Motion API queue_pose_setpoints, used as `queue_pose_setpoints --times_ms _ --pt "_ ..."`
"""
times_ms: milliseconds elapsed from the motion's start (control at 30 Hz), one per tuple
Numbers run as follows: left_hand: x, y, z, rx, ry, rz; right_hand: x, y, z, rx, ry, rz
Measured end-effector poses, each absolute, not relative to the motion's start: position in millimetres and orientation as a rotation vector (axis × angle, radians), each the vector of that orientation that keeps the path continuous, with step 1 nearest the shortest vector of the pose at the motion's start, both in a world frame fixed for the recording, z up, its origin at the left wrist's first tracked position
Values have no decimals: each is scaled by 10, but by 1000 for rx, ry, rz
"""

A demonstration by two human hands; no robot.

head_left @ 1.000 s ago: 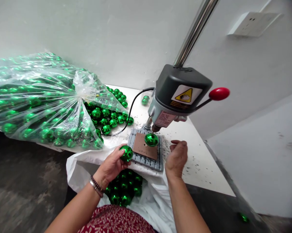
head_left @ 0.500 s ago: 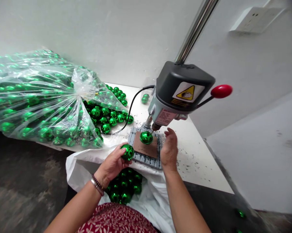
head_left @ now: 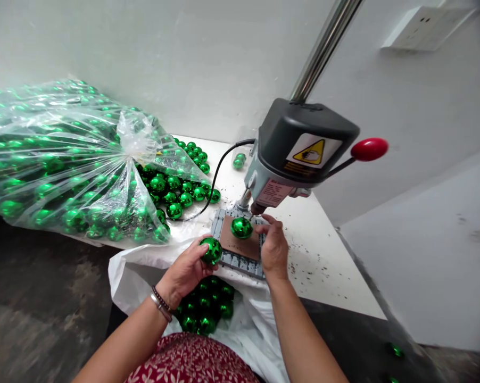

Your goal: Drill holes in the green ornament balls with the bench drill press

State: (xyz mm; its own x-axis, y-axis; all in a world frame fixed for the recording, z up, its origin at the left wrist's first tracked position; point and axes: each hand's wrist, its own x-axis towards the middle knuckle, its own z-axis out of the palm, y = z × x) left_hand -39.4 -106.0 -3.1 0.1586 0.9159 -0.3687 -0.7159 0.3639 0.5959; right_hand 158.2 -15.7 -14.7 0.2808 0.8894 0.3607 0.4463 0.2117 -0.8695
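- Left hand has its fingers wrapped round a shiny green bauble, near the left corner of the drill press's grey slotted base.
- Right hand is empty, thumb and index finger apart and the others loosely curled, over the base's right side.
- Those fingertips sit just right of a second green bauble; can't really tell if they touch it.
- That second one is over the brown board on the base, right below the drill chuck. Resting on the board or hanging off the bit? Can't tell.
- Drill press head is above, with a yellow warning label and a red lever knob on the right.
- Near side: open white bag with more green baubles in it.
- Far left: tied clear plastic bag stuffed with baubles, loose ones beside it.
- Dark shavings all over the white table, right side.
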Motion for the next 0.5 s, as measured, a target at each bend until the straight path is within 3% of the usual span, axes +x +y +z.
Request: queue_pose_setpoints --times_ms 500 --pt "-405 -1066 -48 296 784 1189 1593 -118 -252 -1477 -1370 567"
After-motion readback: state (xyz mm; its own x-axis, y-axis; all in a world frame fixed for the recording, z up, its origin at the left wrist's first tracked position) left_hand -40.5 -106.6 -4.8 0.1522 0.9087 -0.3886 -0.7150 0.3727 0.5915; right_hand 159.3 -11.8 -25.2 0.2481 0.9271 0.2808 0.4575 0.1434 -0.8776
